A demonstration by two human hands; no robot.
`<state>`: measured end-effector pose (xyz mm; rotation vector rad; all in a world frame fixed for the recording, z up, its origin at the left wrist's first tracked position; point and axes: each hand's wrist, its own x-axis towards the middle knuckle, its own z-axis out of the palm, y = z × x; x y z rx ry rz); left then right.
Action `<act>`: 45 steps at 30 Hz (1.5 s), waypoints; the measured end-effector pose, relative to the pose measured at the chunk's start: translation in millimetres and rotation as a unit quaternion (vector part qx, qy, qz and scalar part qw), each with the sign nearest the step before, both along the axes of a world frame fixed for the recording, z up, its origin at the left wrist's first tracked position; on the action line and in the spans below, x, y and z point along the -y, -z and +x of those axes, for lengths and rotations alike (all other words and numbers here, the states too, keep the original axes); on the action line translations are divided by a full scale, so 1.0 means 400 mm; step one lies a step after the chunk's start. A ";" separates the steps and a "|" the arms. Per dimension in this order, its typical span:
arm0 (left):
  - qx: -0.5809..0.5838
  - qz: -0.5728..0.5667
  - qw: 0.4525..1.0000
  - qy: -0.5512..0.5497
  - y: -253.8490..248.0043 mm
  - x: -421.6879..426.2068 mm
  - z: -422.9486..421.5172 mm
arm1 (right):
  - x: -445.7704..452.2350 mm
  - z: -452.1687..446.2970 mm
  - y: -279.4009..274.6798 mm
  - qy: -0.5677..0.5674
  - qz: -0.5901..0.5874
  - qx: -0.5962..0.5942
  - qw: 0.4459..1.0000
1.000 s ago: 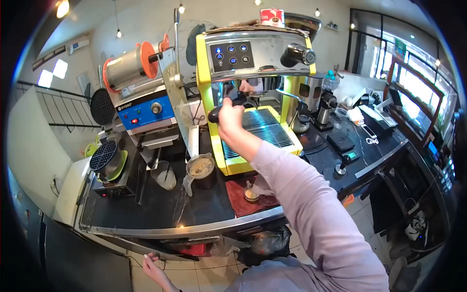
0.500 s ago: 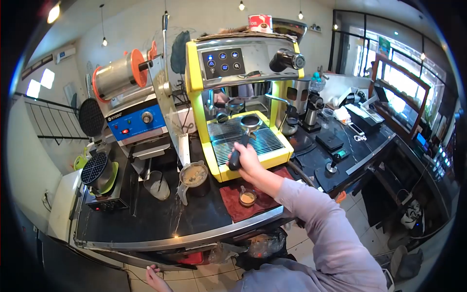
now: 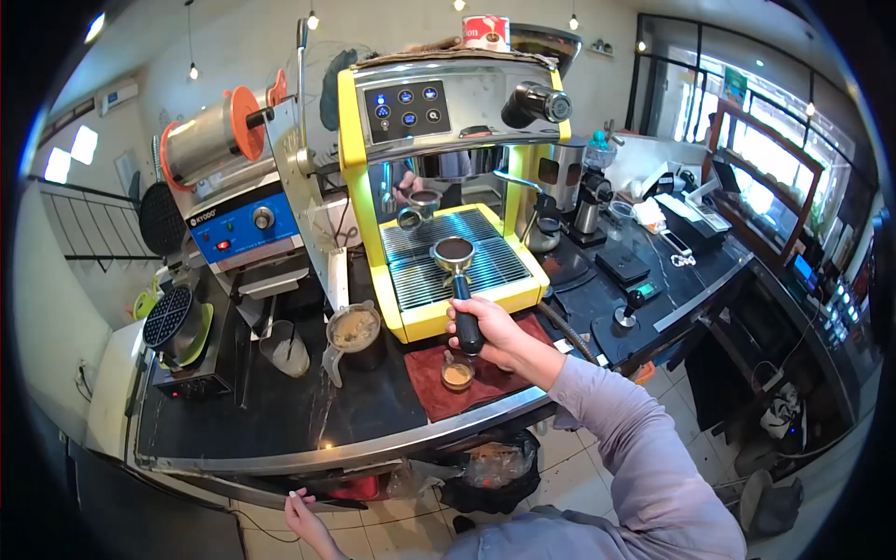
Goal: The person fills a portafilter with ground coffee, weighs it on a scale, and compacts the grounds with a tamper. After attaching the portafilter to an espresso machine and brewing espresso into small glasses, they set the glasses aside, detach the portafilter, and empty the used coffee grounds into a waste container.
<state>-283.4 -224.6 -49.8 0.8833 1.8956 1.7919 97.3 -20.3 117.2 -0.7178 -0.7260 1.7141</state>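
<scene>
My right hand (image 3: 490, 329) is wrapped round the black handle of a portafilter (image 3: 455, 265). Its round basket, filled with dark coffee, faces up over the front of the drip tray (image 3: 411, 273) of the yellow espresso machine (image 3: 357, 201). Below the hand, a small glass cup (image 3: 457, 376) of light brown coffee rests on a dark red cloth (image 3: 427, 359). Down at the counter's front edge, my left hand (image 3: 301, 513) hangs with nothing in it, its fingers loosely apart.
Left of the machine stand a pitcher (image 3: 355, 331) with brown contents, a plastic cup (image 3: 287, 350) and a blue-fronted appliance (image 3: 247, 229). A waffle iron (image 3: 170, 322) is further left. On the right are a tamper (image 3: 630, 308), a small scale (image 3: 635, 280) and a grinder (image 3: 593, 205).
My right hand has drawn the portafilter back and down, away from the machine's inside toward the tray's front edge. The view has shifted slightly; my left hand still hangs low.
</scene>
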 end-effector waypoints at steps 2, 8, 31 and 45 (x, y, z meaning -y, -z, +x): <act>0.014 0.017 1.000 -0.011 0.014 0.031 0.011 | 0.044 0.024 -0.029 -0.040 0.027 -0.015 0.999; 0.005 0.014 0.999 -0.047 0.027 0.139 0.114 | 0.259 0.148 -0.090 -0.175 0.033 -0.049 0.983; 0.064 -0.230 0.961 -0.138 0.341 0.709 0.501 | 0.223 0.141 1.193 0.061 0.156 0.595 0.786; 0.090 -0.329 0.933 -0.117 0.383 0.697 0.497 | 0.063 -0.031 1.377 0.077 0.247 0.797 0.545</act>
